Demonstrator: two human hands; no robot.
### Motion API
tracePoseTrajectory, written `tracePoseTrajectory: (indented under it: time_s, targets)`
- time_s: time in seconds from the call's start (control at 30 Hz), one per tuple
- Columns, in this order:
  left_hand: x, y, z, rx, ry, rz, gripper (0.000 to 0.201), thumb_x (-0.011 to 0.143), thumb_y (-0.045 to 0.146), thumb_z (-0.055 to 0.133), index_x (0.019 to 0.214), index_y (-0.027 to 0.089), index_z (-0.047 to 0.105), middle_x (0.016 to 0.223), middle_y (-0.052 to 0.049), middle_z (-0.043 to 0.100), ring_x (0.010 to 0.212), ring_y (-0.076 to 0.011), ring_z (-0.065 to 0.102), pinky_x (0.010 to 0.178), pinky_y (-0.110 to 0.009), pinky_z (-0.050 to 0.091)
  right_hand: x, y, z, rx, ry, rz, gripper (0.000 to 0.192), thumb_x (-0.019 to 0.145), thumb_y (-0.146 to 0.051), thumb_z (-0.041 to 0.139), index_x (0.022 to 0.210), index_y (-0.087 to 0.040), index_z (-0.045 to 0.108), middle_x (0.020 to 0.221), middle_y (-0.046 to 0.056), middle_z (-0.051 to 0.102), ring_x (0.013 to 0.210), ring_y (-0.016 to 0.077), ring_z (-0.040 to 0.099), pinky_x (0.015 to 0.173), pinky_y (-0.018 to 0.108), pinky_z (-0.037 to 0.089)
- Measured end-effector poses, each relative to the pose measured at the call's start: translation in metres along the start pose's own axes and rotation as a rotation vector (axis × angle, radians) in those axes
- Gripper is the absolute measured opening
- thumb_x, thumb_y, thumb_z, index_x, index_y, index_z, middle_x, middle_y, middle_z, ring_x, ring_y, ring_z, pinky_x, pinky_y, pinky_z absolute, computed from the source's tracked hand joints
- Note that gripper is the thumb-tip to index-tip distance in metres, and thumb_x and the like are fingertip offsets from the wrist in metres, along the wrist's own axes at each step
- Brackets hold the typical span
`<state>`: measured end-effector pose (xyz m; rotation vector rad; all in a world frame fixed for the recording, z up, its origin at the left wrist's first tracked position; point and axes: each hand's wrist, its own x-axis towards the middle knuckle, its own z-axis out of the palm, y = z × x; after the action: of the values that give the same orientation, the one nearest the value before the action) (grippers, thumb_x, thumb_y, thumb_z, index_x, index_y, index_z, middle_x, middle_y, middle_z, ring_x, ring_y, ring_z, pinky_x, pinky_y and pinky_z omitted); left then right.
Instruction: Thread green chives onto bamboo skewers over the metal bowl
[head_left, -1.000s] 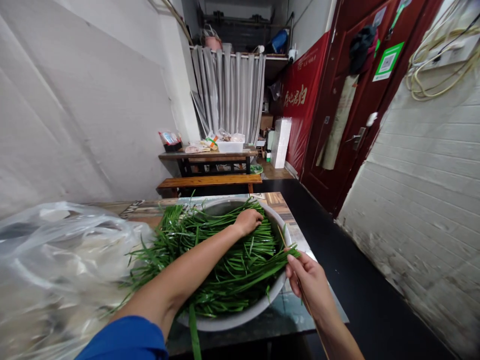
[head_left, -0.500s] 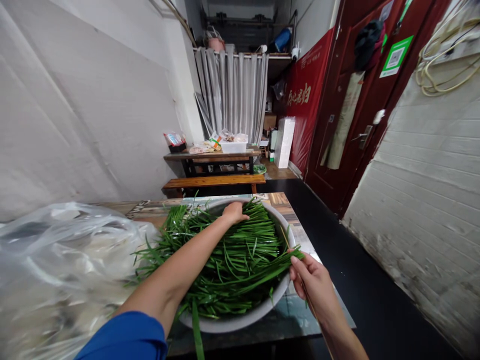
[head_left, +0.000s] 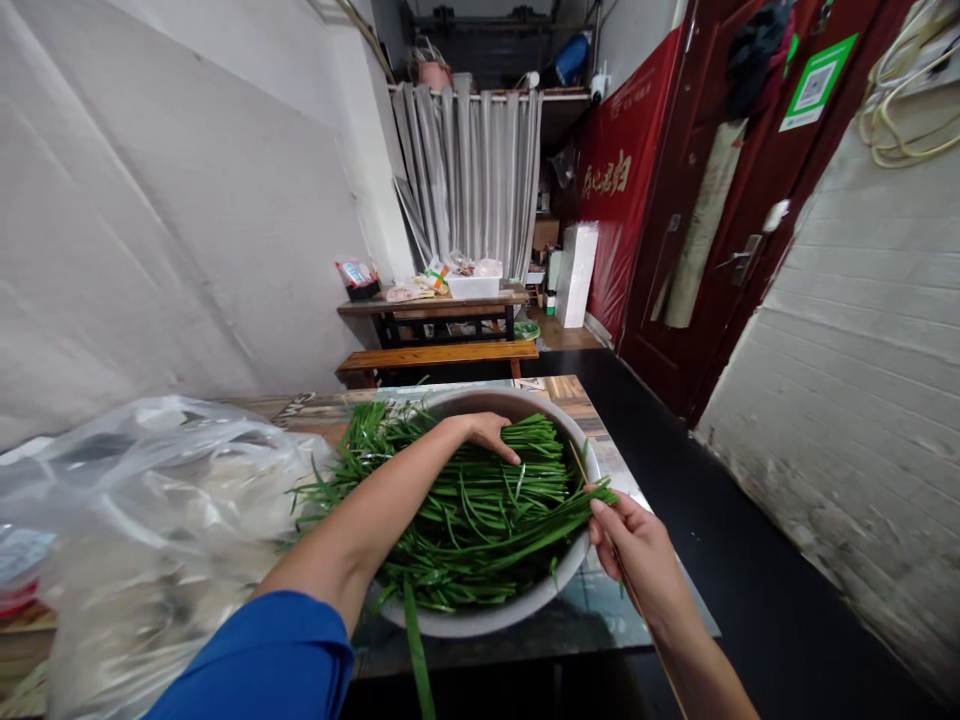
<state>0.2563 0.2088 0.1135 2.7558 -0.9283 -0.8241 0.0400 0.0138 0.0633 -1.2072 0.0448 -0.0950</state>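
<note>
— Narrow room, white sheeting on one wall, a red door (head_left: 720, 200) on the other side, and a grey curtain (head_left: 472, 180) at the far end behind a bench (head_left: 439, 357). What's on the near table (head_left: 600, 625)?

— A big metal bowl (head_left: 517, 615) heaped with long green chives (head_left: 487, 520). One leaf hangs over the bowl's near rim. A clear plastic bag (head_left: 150, 530) lies just beside the bowl.

— And the hands?

— They're apart. The left hand (head_left: 487, 432) reaches across the bowl and rests palm-down on the chives near the far rim, fingers spread and not closed on anything I can see. The right hand (head_left: 637, 560) is at the bowl's right rim, fingertips pinched on the ends of a bunch of chives; a thin stick (head_left: 581, 472) runs along by that hand.

— Sleeve?

— Blue, on the left arm.
</note>
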Motion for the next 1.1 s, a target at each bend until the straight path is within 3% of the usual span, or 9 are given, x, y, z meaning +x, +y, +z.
tracePoseTrajectory:
  time_s: [0.1,0.2,0.37,0.53,0.63,0.83,0.9,1.0,1.1]
  targets:
    - [-0.011,-0.009,-0.002,-0.071,-0.014,0.028,0.092,0.054,0.068,0.057,0.130,0.022,0.037,0.133,-0.007,0.042,0.117,-0.0247,0.043,0.097,-0.030,0.032,-0.001,0.000,0.000,-0.005,0.001,-0.008,0.027,0.076,-0.038,0.061,0.091,-0.016,0.057,0.052,-0.005,0.051,0.027,0.0016,0.034,0.027,0.013,0.021]
    - [-0.028,-0.033,-0.003,-0.047,-0.001,-0.097,0.095,0.056,0.070,0.053,0.133,0.017,0.033,0.137,-0.011,0.033,0.123,-0.0267,0.035,0.100,-0.033,0.027,-0.002,0.001,0.001,0.001,0.012,-0.015,0.026,0.076,-0.037,0.062,0.091,-0.016,0.058,0.052,-0.006,0.051,0.028,0.0012,0.035,0.027,0.013,0.021]
    - [-0.050,-0.057,0.004,0.050,-0.051,-0.175,0.105,0.040,0.062,0.068,0.131,0.019,0.036,0.131,-0.011,0.043,0.118,-0.0271,0.043,0.096,-0.031,0.033,-0.001,0.001,0.001,0.009,0.004,-0.013,0.028,0.075,-0.038,0.062,0.092,-0.016,0.058,0.052,-0.005,0.051,0.027,0.0012,0.035,0.027,0.012,0.021]
    - [-0.052,-0.042,0.016,0.190,0.019,-0.140,0.092,0.038,0.052,0.073,0.120,0.017,0.047,0.116,-0.011,0.056,0.101,-0.0257,0.054,0.085,-0.028,0.041,-0.001,0.000,0.002,0.008,0.008,-0.030,0.025,0.076,-0.037,0.062,0.088,-0.016,0.058,0.051,-0.006,0.051,0.027,0.0013,0.035,0.027,0.013,0.021]
    - [-0.060,-0.028,0.018,0.308,0.123,-0.093,0.062,0.051,0.042,0.069,0.106,0.017,0.054,0.100,-0.008,0.062,0.089,-0.0235,0.058,0.074,-0.027,0.044,-0.001,0.000,0.002,0.006,0.009,-0.024,0.025,0.075,-0.038,0.062,0.086,-0.016,0.057,0.051,-0.006,0.051,0.027,0.0018,0.035,0.027,0.013,0.022]
    - [-0.090,-0.008,0.036,0.655,0.552,0.023,0.029,0.069,0.022,0.058,0.097,0.016,0.051,0.092,-0.010,0.058,0.088,-0.0245,0.053,0.074,-0.033,0.041,-0.003,0.001,0.002,0.013,0.013,-0.028,0.027,0.076,-0.037,0.062,0.093,-0.017,0.058,0.051,-0.006,0.051,0.028,0.0016,0.035,0.027,0.013,0.021]
    - [-0.094,-0.009,0.047,0.731,0.579,0.044,0.018,0.078,0.017,0.046,0.094,0.014,0.052,0.088,-0.012,0.058,0.088,-0.0239,0.052,0.076,-0.036,0.040,-0.004,0.002,0.002,0.011,0.017,-0.036,0.026,0.077,-0.037,0.061,0.093,-0.016,0.058,0.052,-0.006,0.051,0.028,0.0016,0.035,0.028,0.013,0.021]
    - [-0.094,-0.014,0.057,0.739,0.492,0.081,0.025,0.081,0.013,0.038,0.103,0.015,0.051,0.097,-0.013,0.057,0.096,-0.0224,0.051,0.089,-0.041,0.033,-0.005,0.002,0.002,0.008,0.023,-0.038,0.027,0.076,-0.037,0.061,0.093,-0.016,0.058,0.051,-0.006,0.050,0.027,0.0018,0.034,0.028,0.014,0.021]
    - [-0.097,-0.011,0.053,0.653,0.368,0.029,0.064,0.069,0.019,0.056,0.128,0.019,0.032,0.125,-0.015,0.044,0.116,-0.0269,0.039,0.098,-0.049,0.022,-0.005,0.002,0.002,0.004,0.016,-0.022,0.030,0.075,-0.039,0.062,0.094,-0.016,0.058,0.053,-0.005,0.051,0.028,0.0023,0.034,0.027,0.014,0.021]
